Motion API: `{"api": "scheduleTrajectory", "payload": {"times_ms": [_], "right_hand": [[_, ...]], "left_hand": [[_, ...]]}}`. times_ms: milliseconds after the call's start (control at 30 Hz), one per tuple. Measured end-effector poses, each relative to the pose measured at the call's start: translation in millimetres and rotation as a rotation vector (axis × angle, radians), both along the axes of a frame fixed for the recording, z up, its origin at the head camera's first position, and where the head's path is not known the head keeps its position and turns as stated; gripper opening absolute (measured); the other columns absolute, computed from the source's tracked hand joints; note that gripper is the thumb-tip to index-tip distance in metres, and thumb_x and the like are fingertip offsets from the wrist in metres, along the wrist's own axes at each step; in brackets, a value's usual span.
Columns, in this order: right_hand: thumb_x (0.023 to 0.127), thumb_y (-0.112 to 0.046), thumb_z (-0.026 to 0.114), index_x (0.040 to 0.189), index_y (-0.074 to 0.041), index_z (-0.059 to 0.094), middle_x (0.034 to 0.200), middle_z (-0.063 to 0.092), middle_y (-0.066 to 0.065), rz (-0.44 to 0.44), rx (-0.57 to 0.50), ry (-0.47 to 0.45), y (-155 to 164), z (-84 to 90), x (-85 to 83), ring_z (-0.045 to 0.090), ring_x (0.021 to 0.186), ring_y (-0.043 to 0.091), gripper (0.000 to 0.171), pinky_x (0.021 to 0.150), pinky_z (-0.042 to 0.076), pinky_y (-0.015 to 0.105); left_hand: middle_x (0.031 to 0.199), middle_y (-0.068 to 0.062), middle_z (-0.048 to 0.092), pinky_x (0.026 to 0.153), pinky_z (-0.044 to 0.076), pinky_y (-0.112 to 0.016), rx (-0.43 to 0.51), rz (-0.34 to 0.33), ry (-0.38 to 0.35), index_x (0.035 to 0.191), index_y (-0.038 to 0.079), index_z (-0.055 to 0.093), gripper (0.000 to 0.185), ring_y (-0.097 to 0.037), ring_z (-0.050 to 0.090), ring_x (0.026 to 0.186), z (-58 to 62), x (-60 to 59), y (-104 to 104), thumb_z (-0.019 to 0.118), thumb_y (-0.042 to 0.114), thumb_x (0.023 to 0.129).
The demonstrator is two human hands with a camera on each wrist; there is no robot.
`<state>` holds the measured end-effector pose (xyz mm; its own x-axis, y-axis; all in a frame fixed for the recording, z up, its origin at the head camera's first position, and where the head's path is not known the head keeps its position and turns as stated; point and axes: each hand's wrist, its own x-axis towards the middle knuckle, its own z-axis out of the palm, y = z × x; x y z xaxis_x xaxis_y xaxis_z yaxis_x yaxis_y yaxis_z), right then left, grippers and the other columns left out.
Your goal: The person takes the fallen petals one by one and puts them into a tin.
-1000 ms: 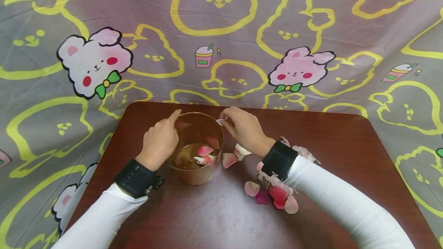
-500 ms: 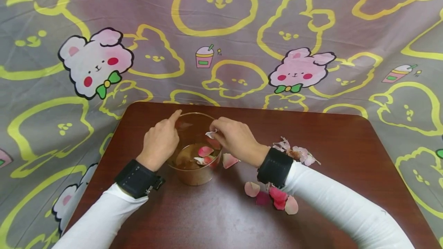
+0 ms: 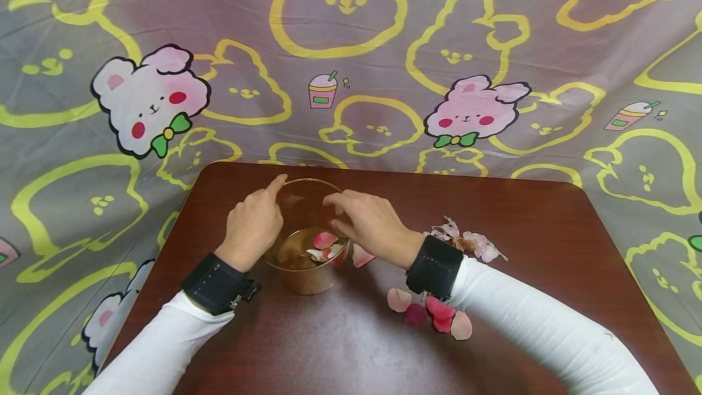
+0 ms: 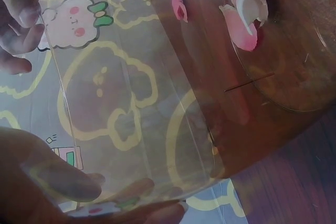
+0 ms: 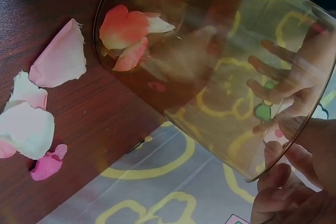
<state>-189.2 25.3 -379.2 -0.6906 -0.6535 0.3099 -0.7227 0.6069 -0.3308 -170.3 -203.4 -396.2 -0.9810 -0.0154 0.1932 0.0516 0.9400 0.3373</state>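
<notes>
A clear, amber-tinted bowl (image 3: 307,282) stands on the table with a few pink, red and white petals (image 3: 326,240) lying at its bottom. My left hand (image 3: 255,224) grips the bowl's left side near the rim, index finger stretched along it; its thumb and fingers also show against the clear wall in the left wrist view. Over the right part of the rim is my right hand (image 3: 373,221), thumb and index finger parted and no petal visible between them. The right wrist view shows the red and white petals (image 5: 126,30) through the bowl's wall.
Beside the bowl lie loose pale and pink petals (image 5: 60,56). Nearer on the right are more petals (image 3: 441,313) in pink, red and purple. A pale blossom bunch (image 3: 477,245) lies behind the right wrist. A patterned curtain (image 3: 384,78) hangs behind the table (image 3: 340,352).
My right hand has moved left from outside the rim to over the bowl, and its fingers have let go of a white petal. The left hand has kept its place on the bowl.
</notes>
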Motion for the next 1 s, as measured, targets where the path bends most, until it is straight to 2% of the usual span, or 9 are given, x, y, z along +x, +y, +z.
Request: {"api": "scheduleTrajectory", "payload": {"times_ms": [200, 467, 633, 800, 1000], "right_hand": [[0.091, -0.019, 0.075, 0.12, -0.015, 0.069, 0.091, 0.068, -0.004, 0.007, 0.001, -0.002, 0.4, 0.4, -0.6, 0.062, 0.076, 0.01, 0.03, 0.063, 0.049, 0.029], [0.09, -0.019, 0.076, 0.116, -0.013, 0.072, 0.097, 0.071, -0.001, 0.012, -0.006, -0.034, 0.4, 0.4, -1.6, 0.068, 0.084, 0.015, 0.026, 0.068, 0.053, 0.033], [0.092, -0.021, 0.074, 0.116, -0.015, 0.071, 0.097, 0.071, -0.002, -0.003, -0.003, -0.047, 1.4, 3.1, -4.5, 0.067, 0.084, 0.013, 0.025, 0.069, 0.053, 0.032], [0.094, -0.022, 0.072, 0.116, -0.013, 0.071, 0.099, 0.073, 0.0, -0.046, -0.042, -0.082, 6.1, 6.3, -14.2, 0.068, 0.088, 0.015, 0.025, 0.072, 0.054, 0.036], [0.096, -0.024, 0.068, 0.116, -0.012, 0.07, 0.105, 0.076, 0.003, -0.138, -0.143, -0.204, 19.2, -0.7, -33.9, 0.07, 0.097, 0.021, 0.024, 0.081, 0.053, 0.04]], "left_hand": [[0.08, -0.02, 0.062, 0.046, 0.043, -0.044, -0.001, 0.0, -0.006, 0.148, 0.014, 0.049, 0.054, -0.037, 0.06, 0.058, -0.5, -0.7, -0.3, 0.048, 0.005, 0.095], [0.078, -0.019, 0.061, 0.044, 0.039, -0.039, 0.003, 0.001, -0.019, 0.149, 0.014, 0.048, 0.054, -0.032, 0.056, 0.054, -0.4, -0.8, -0.7, 0.048, 0.005, 0.096], [0.078, -0.019, 0.061, 0.044, 0.04, -0.04, 0.006, 0.003, -0.016, 0.149, 0.014, 0.048, 0.054, -0.033, 0.057, 0.055, -0.7, -0.7, -1.0, 0.047, 0.005, 0.096], [0.081, -0.02, 0.063, 0.045, 0.041, -0.041, 0.009, 0.007, -0.018, 0.149, 0.015, 0.048, 0.054, -0.035, 0.059, 0.057, -1.0, -0.7, -0.7, 0.048, 0.005, 0.096], [0.08, -0.019, 0.063, 0.045, 0.04, -0.04, 0.011, 0.005, -0.017, 0.149, 0.014, 0.048, 0.054, -0.033, 0.057, 0.056, -0.3, -0.8, 0.1, 0.048, 0.005, 0.096]]}}
